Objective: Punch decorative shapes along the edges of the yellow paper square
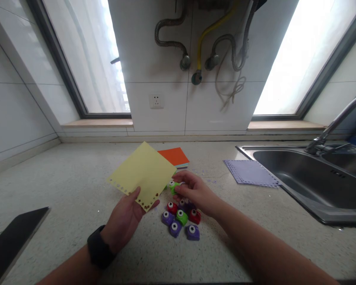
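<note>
A yellow sheet of paper [144,170] is held up in my left hand [127,217], thumb on top and fingers beneath. Small cut-out shapes run along its two lower edges. My right hand [195,192] is closed on a green craft punch [173,187] just beside the sheet's right corner; whether the punch touches the paper I cannot tell. Below on the counter sits a cluster of more punches: a red punch [172,207], another green punch [182,217], a purple punch [192,232] and several others, some partly hidden under my right hand.
Behind the yellow sheet lies a stack of coloured paper [173,155], orange on top. Lilac sheets with punched edges [250,172] lie near the steel sink [296,213] on the right. A flat black object [14,241] is at the left. Wall pipes [199,51] hang above.
</note>
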Tool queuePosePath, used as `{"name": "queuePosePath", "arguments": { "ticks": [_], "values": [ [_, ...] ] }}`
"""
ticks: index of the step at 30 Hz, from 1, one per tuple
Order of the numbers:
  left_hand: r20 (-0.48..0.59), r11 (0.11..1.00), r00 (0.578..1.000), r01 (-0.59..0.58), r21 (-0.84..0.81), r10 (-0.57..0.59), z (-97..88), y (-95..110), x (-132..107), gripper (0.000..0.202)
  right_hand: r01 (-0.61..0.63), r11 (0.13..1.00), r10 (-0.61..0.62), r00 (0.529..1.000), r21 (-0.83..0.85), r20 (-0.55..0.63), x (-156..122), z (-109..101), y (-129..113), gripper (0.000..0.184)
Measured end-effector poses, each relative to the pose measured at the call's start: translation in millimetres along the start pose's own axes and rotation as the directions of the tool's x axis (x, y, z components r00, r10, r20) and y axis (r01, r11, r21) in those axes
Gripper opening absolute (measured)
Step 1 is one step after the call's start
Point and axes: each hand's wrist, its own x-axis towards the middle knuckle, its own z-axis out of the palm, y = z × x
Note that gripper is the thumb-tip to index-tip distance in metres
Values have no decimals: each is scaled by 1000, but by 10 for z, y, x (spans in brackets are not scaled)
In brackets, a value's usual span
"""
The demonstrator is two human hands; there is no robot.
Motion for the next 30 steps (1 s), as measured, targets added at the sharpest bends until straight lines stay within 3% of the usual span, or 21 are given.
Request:
{"name": "queuePosePath", "arguments": {
  "ticks": [5,9,16,25,30],
  "values": [
    [-17,1000,1000,-7,-23,6,-2,10,13,48,23,1000,-23,999,-18,-22,-15,-54,-39,42],
    [-12,1000,1000,-4,-19,4,19,-1,3,47,7,999,-5,999,-32,50,-46,-63,-65,47],
    [48,999,998,43,-31,-41,95,-23,-75,58,8,992,2,997,-130,75,-52,-7,-72,30],
    [89,988,989,129,-83,-121,81,-31,-77,60,12,991,-7,999,-130,43,-32,-4,-44,27],
    [230,957,965,179,-229,-126,-42,65,0,52,16,995,-9,998,-102,66,-29,-164,-95,25]
  ]
}}
